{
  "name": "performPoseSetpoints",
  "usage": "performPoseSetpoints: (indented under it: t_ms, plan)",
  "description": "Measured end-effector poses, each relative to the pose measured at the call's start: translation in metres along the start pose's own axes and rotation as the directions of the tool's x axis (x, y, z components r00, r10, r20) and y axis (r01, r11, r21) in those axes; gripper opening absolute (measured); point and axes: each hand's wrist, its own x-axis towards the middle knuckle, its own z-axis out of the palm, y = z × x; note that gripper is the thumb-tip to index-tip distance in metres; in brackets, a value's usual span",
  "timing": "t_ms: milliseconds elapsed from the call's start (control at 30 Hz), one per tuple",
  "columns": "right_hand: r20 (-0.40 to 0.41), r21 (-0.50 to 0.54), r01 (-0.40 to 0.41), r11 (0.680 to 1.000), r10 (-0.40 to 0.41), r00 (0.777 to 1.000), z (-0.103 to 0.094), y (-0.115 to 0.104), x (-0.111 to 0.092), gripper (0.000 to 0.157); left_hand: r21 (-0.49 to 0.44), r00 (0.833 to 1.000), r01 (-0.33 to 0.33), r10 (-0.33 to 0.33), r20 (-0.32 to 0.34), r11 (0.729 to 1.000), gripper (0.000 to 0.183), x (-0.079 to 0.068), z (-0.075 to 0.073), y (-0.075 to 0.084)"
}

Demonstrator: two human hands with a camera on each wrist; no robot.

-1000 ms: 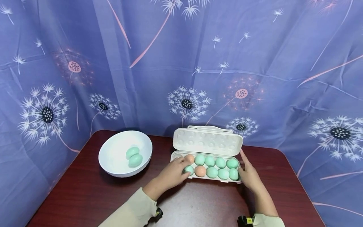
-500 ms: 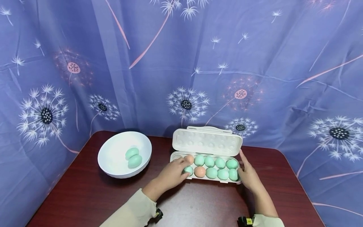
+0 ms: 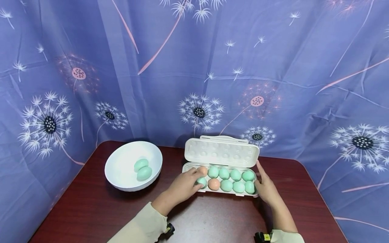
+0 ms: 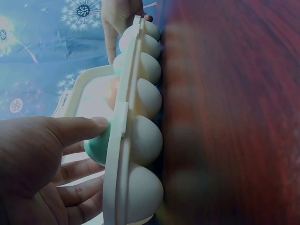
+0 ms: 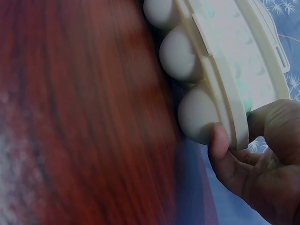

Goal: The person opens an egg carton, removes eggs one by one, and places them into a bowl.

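One green egg [image 3: 202, 182], likely light, slippery, best held mid-shell: sitting front-left in carton [image 3: 222, 152], near tabletop [image 3: 225, 219] back edge; my left hand [image 3: 182, 184] is pinching it, my right hand [image 3: 268, 187] gripping carton.

Nearer than the egg box [image 3: 222, 153] lie 2 plain, pale beige sleeves: the left sleeve [image 3: 141, 224] left of it, the right sleeve [image 3: 286, 236] right of it. Beside each is a small black block; the left block [image 3: 171, 228] shows some yellow, the right block [image 3: 259, 237] a yellow label [image 3: 267, 237].
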Motion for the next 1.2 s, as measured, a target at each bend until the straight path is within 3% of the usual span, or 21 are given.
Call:
performPoseSetpoints:
  t_ms: [333,500,900,1200]
  plan:
    - [-0.003,-0.029,-0.003,1.0,0.003,1.0,-0.001,0.001,0.001,0.084,-0.028,1.0,0.027,-0.027,-0.001,0.999,0.035,0.0,-0.007,0.001]
    - [0.004,0.007,-0.008,1.0,0.008,1.0,-0.001,-0.001,-0.001,0.084,-0.044,0.999,0.041,-0.041,-0.001,0.998,0.039,-0.002,-0.014,0.0]
    - [0.02,0.023,-0.026,0.999,0.026,0.999,0.0,-0.002,-0.002,0.084,-0.1,0.993,0.057,-0.067,-0.095,0.993,0.038,-0.009,-0.032,-0.001]
    - [0.016,0.026,-0.025,0.999,0.025,1.0,0.0,-0.001,-0.001,0.084,-0.066,0.982,0.089,-0.098,-0.161,0.994,0.037,-0.013,-0.043,-0.006]
